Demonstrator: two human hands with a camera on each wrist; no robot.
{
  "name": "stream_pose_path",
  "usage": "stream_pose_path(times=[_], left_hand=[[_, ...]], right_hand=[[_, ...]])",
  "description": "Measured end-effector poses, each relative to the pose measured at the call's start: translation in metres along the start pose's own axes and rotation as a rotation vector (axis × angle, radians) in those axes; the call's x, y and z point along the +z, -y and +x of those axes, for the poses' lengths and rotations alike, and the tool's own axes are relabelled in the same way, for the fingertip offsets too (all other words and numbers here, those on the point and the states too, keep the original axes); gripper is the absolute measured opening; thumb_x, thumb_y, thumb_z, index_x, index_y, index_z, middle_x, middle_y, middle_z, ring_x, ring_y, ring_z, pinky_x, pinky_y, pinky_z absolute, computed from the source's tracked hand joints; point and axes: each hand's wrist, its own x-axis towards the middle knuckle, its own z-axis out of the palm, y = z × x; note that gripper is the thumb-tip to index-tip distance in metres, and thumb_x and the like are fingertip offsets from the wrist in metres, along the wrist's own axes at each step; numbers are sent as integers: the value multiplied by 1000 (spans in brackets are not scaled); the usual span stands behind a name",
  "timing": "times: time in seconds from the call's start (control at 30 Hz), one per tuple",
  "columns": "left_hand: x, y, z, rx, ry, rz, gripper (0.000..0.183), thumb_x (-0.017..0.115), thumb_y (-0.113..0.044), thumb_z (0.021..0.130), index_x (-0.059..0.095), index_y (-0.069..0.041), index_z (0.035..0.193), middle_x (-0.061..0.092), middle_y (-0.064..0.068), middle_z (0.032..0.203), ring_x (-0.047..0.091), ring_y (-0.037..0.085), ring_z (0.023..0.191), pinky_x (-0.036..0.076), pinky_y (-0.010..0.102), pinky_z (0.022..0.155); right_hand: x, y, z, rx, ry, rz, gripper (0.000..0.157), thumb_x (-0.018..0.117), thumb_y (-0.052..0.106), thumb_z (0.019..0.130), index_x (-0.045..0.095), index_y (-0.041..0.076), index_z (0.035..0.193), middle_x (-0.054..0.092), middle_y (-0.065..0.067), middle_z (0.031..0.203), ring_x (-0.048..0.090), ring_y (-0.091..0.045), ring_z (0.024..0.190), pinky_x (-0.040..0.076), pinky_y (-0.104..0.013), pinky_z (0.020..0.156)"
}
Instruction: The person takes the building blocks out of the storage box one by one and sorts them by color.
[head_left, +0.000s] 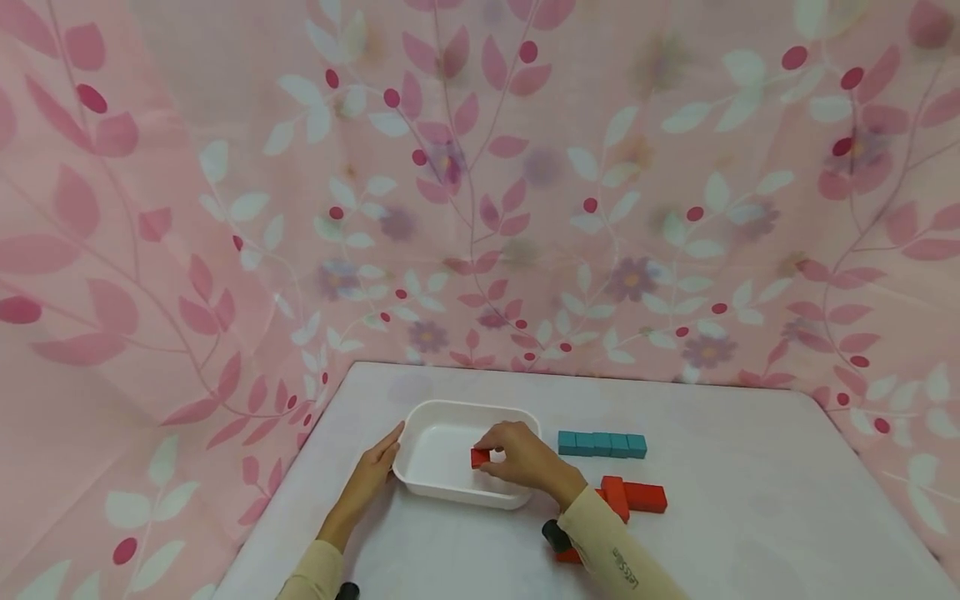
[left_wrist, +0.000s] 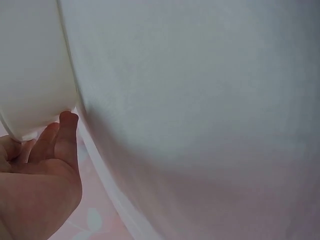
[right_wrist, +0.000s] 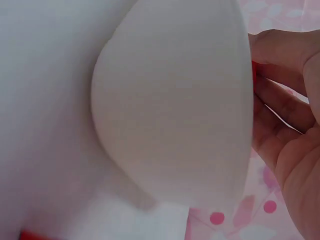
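Observation:
A shallow white tray [head_left: 442, 497] with rounded corners stands on the table. My left hand [head_left: 369, 477] holds its left end, fingertips at the rim and outer wall; the left wrist view shows the fingers [left_wrist: 66, 142] against the end of the tray [left_wrist: 37, 70]. Over the inside of the tray, my right hand [head_left: 528, 457] pinches a small red cube [head_left: 480, 458] between thumb and fingers. From the right wrist, the tray wall [right_wrist: 175, 100] hides most of that cube, leaving a red sliver beside the right hand [right_wrist: 290, 100].
Several teal cubes [head_left: 602, 444] form a row right of the tray. Red blocks [head_left: 643, 497] lie in front of that row, partly covered by the right sleeve [head_left: 618, 554]. Floral cloth [head_left: 480, 208] hangs behind the white-covered table [head_left: 750, 500].

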Motion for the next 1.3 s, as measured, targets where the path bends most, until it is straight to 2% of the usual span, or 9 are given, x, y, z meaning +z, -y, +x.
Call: stream_pose_path(times=[0.23, 0.4, 0.5, 0.77, 0.93, 1.03, 1.2, 1.3], left_hand=[[-1, -1, -2, -7, 2, 1, 47, 42, -17, 106, 34, -9, 152, 23, 15, 157, 23, 32, 142, 32, 46, 108], [1, 3, 0, 0, 8, -16, 46, 40, -15, 106, 34, -9, 152, 23, 16, 157, 27, 35, 140, 36, 46, 106], [1, 4, 1, 3, 1, -30, 46, 40, -13, 106, 36, -10, 151, 24, 17, 157, 28, 36, 139, 38, 46, 104], [1, 4, 2, -3, 21, -1, 46, 40, -15, 106, 34, -12, 152, 25, 18, 156, 32, 38, 137, 40, 47, 103], [-1, 3, 0, -17, -4, -5, 46, 39, -15, 107, 35, -14, 152, 25, 15, 157, 31, 35, 138, 38, 47, 104], [-1, 2, 0, -20, -11, -7, 46, 40, -15, 107, 36, -15, 152, 25, 14, 157, 31, 33, 139, 38, 48, 105], [1, 3, 0, -19, -1, 5, 46, 40, -16, 107, 35, -14, 152, 24, 14, 157, 31, 34, 138, 38, 48, 105], [1, 4, 0, -19, -8, 5, 46, 41, -16, 106, 36, -15, 152, 25, 13, 157, 31, 33, 139, 38, 47, 105]], right_hand=[[-18, -5, -23, -4, -46, -35, 37, 79, 21, 84, 72, 8, 117, 68, 5, 106, 62, -18, 97, 58, -32, 81], [-35, -3, -42, 26, -88, -64, 37, 78, 27, 85, 72, 11, 117, 68, 5, 108, 60, -19, 100, 56, -39, 85], [-43, -2, -53, 27, -113, -86, 36, 77, 31, 85, 73, 13, 117, 67, 7, 108, 59, -15, 100, 55, -41, 86], [-55, -9, -80, -9, -153, -138, 31, 78, 28, 85, 74, 14, 113, 68, 10, 106, 59, -10, 98, 56, -31, 83], [-57, -11, -94, -14, -163, -129, 44, 68, 48, 87, 74, 13, 113, 68, 11, 105, 60, -12, 97, 56, -31, 84], [-57, -13, -102, 2, -172, -127, 46, 67, 50, 87, 74, 12, 113, 67, 12, 105, 59, -10, 98, 56, -31, 83], [-56, -17, -121, 32, -191, -126, 29, 78, 28, 85, 75, 13, 110, 67, 12, 103, 59, -8, 97, 57, -27, 80], [-54, -19, -133, 28, -188, -137, 26, 80, 20, 83, 76, 13, 107, 68, 11, 101, 60, -9, 96, 57, -26, 78]])
